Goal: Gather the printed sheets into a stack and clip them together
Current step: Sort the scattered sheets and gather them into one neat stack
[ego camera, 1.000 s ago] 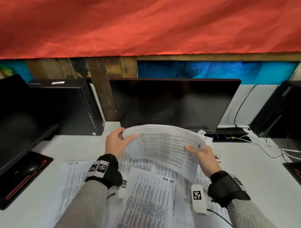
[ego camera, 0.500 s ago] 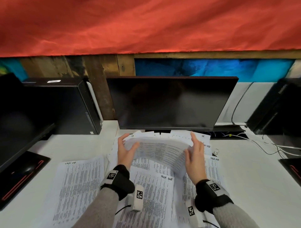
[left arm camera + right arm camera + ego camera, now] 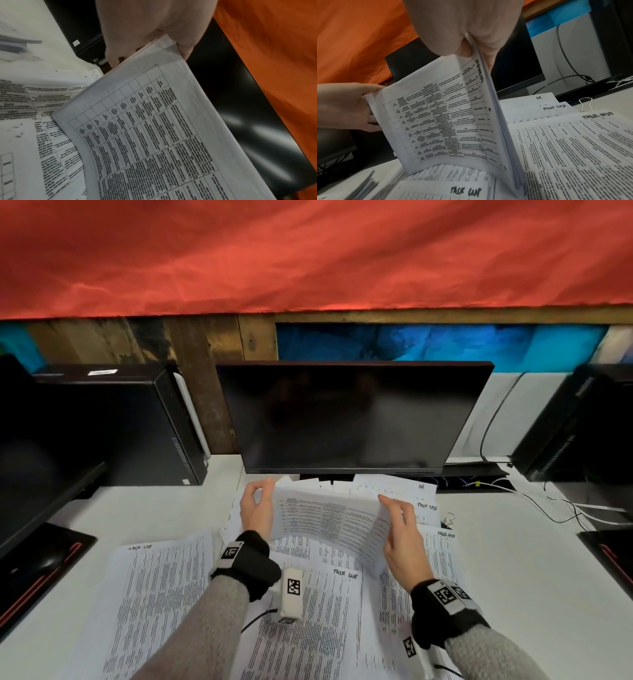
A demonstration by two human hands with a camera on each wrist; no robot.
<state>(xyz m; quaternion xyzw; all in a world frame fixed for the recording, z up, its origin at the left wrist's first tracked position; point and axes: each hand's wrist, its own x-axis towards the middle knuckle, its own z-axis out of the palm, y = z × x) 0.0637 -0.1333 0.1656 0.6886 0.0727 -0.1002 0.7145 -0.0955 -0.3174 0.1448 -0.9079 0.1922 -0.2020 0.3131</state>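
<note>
A sheaf of printed sheets point(image 3: 329, 522) stands on its long edge on the desk, bowed, in front of the monitor. My left hand point(image 3: 257, 508) grips its left end, thumb in front and fingers behind point(image 3: 145, 44). My right hand point(image 3: 397, 525) pinches its right end, marked "ADMIN" point(image 3: 479, 70). The sheaf's lower edge point(image 3: 513, 180) rests on loose sheets point(image 3: 301, 621) spread flat over the desk. A wire binder clip point(image 3: 585, 104) lies on the desk to the right, partly under a sheet headed "TASK LIST" point(image 3: 597, 116).
A dark monitor point(image 3: 352, 416) stands right behind the sheaf. A black computer tower point(image 3: 137, 426) and another monitor point(image 3: 41, 460) are at the left, a second tower point(image 3: 582, 419) and cables point(image 3: 561, 508) at the right. Bare white desk point(image 3: 534, 577) lies to the right.
The sheaf was held up bowed above the desk; both hands have turned it on edge and brought it down onto the loose sheets, hands closer together.
</note>
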